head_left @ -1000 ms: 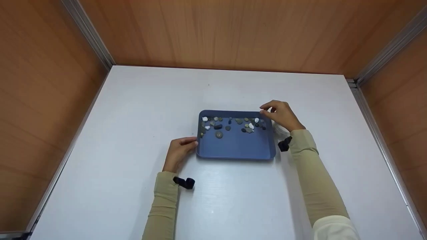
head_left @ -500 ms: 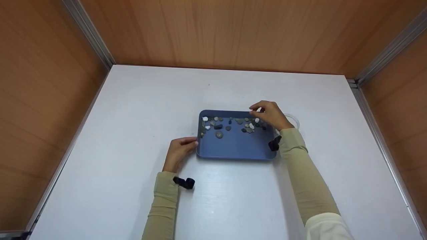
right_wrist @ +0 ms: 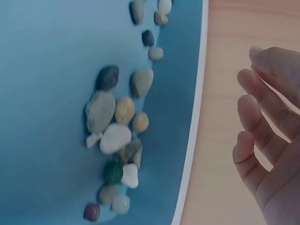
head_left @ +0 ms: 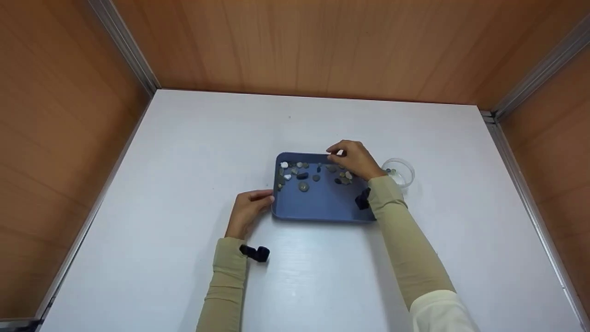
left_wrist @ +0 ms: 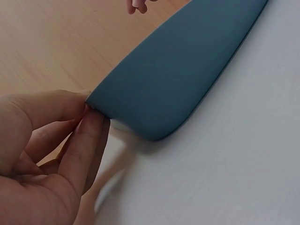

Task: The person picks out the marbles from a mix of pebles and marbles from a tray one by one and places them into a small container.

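Note:
A blue rectangular tray [head_left: 322, 207] holds pebbles in white, grey, dark and yellowish tones, mostly along its far side. My left hand [head_left: 247, 213] pinches the tray's left edge between thumb and fingers, as the left wrist view shows on the tray's side wall [left_wrist: 154, 89]. Over the tray's far rim reaches my right hand [head_left: 357, 161], its fingers loosely bent with nothing seen between them. In the right wrist view these fingers [right_wrist: 251, 112] hang beyond the rim, apart from the pebbles. A white pebble [right_wrist: 115, 138] lies among several others near that wall. My right hand and sleeve hide the tray's right part.
To the right of the tray stands a clear round dish [head_left: 411, 174] with a few small greenish pieces in it. The white table [head_left: 138, 207] is bounded by wood-grain panels [head_left: 295, 46] at the back and sides.
My right hand has moved left along the tray's far rim, uncovering the clear dish. My left hand stays at the tray's left edge, and the pebbles in view keep their places.

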Tool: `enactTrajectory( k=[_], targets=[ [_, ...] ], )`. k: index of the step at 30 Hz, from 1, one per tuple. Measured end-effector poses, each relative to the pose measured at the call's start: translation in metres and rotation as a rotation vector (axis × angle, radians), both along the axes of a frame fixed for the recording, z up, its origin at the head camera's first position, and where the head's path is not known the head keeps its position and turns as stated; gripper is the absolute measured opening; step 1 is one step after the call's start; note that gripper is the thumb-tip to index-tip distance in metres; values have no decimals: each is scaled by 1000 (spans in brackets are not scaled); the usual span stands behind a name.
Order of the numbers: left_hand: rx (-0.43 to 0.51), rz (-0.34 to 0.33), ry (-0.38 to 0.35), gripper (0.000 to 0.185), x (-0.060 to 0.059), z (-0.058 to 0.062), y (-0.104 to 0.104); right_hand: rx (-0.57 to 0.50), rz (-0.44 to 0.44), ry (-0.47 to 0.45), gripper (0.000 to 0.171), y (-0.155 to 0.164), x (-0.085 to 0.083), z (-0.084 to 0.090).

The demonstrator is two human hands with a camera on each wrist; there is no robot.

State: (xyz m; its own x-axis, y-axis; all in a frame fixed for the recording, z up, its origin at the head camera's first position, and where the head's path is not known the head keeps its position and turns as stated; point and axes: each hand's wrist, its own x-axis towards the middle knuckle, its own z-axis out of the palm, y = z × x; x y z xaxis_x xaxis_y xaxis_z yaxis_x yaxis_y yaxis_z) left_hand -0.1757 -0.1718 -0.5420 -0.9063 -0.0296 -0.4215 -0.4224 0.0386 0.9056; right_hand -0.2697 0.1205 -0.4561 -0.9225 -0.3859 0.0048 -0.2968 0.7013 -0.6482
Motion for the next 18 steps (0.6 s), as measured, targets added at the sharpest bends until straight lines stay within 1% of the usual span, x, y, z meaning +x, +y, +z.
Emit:
enactTrajectory(
  k=[3, 7, 13, 18],
  targets=[
    [4, -1, -2, 27, 0, 0, 1, -6, 6, -15, 25, -6, 0, -2],
    [-4, -3, -2, 26, 0, 0, 2, -5, 26, -10, 25, -12, -1, -5],
    [-10, -6, 10, 26, 1, 1, 1, 18, 33, -25, 24, -23, -2, -7],
    [-10, -3, 3, 27, 3, 1, 0, 29, 53, -31, 25, -31, -3, -10]
  ],
)
